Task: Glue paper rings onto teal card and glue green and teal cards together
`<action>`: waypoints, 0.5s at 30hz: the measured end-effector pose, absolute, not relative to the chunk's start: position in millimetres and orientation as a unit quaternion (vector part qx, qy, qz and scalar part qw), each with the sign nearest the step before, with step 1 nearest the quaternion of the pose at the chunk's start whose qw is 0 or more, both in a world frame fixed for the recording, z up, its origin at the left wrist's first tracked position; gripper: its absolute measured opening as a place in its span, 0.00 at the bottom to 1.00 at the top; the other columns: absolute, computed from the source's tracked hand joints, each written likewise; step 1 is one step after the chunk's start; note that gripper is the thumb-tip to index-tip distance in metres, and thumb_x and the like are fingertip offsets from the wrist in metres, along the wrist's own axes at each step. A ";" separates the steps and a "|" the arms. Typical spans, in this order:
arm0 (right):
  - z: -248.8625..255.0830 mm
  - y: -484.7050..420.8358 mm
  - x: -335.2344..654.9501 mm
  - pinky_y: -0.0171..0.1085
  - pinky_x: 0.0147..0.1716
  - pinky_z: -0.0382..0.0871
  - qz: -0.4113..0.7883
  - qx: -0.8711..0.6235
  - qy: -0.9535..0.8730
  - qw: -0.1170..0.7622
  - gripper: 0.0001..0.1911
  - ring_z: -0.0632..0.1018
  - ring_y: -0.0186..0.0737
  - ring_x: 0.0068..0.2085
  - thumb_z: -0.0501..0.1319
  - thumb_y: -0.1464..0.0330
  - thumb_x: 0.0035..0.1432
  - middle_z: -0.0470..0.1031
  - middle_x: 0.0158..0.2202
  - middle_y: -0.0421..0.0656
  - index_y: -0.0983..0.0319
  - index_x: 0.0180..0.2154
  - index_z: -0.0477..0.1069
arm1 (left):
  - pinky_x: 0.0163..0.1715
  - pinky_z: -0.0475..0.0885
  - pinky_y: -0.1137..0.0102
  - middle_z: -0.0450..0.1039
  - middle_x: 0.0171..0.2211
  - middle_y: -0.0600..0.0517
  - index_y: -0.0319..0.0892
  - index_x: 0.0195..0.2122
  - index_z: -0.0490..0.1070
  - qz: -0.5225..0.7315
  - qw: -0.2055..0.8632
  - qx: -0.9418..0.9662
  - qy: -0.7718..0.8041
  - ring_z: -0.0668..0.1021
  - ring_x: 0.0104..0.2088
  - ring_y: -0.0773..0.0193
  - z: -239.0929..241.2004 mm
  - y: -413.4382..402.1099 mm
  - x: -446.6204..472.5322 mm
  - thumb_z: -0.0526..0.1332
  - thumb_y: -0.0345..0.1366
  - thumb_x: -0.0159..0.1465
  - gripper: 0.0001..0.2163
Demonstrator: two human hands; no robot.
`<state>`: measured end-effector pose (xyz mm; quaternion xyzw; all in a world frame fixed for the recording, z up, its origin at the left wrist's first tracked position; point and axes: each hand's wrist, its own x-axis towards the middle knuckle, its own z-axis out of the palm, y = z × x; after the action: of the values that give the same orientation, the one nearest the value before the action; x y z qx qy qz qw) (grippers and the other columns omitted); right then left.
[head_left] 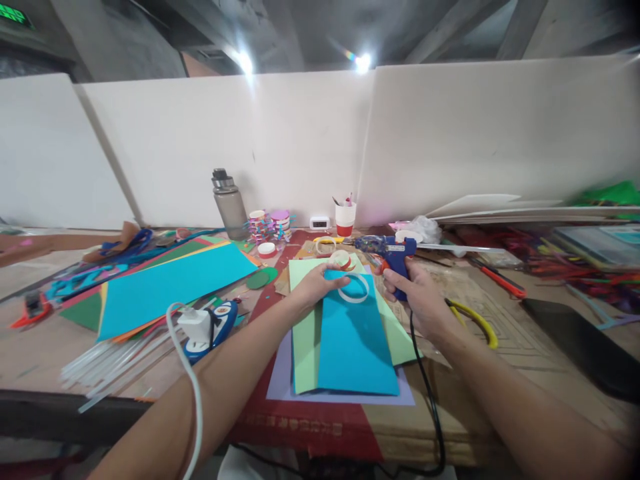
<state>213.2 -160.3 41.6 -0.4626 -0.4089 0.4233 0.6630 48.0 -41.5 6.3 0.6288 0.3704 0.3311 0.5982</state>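
My right hand is closed round the handle of a blue glue gun, whose nozzle points left over the paper. My left hand rests on a blue paper sheet, its fingers pinching a white ring that lies on the sheet. The blue sheet sits on light green paper and a lilac sheet. The gun's black cord runs down toward me.
A large teal sheet on a pile of coloured paper lies left, with clear glue sticks and a white plug. A grey bottle, tape rolls and a cup stand at the back. Yellow-handled pliers lie right.
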 end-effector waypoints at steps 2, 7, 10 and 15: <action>42.1 -161.4 211.9 0.31 0.20 0.55 0.432 -0.459 -0.405 0.662 0.17 0.63 0.28 0.21 0.66 0.62 0.46 0.63 0.21 0.31 0.59 0.35 0.62 | 0.30 0.69 0.70 0.77 0.30 0.50 0.40 0.45 0.71 0.357 0.558 0.642 0.385 0.77 0.29 0.61 7.2 -40.5 47.9 0.73 0.41 0.44 0.27; 43.4 -162.2 211.5 0.31 0.20 0.55 0.435 -0.459 -0.411 0.656 0.16 0.62 0.29 0.21 0.66 0.62 0.47 0.63 0.21 0.31 0.60 0.35 0.63 | 0.39 0.68 0.68 0.76 0.38 0.46 0.40 0.37 0.74 0.424 0.383 0.689 0.447 0.76 0.40 0.58 21.9 -31.2 33.6 0.69 0.38 0.50 0.14; 43.8 -161.7 212.0 0.32 0.20 0.55 0.437 -0.455 -0.411 0.658 0.16 0.63 0.29 0.21 0.66 0.61 0.47 0.63 0.21 0.32 0.60 0.34 0.63 | 0.36 0.67 0.68 0.77 0.36 0.46 0.38 0.35 0.74 0.393 0.343 0.718 0.461 0.76 0.36 0.59 33.0 -26.0 23.3 0.64 0.38 0.54 0.10; 45.4 -162.3 210.7 0.32 0.21 0.55 0.441 -0.453 -0.393 0.668 0.17 0.63 0.29 0.21 0.66 0.61 0.45 0.64 0.21 0.32 0.60 0.34 0.63 | 0.29 0.65 0.71 0.77 0.29 0.50 0.38 0.34 0.76 0.325 0.265 0.778 0.468 0.75 0.30 0.62 47.1 -19.6 22.4 0.60 0.38 0.58 0.10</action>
<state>210.7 -162.3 45.4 -0.4531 -0.3930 0.4409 0.6677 22.4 -19.6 47.1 0.7777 0.4684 0.3245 0.2653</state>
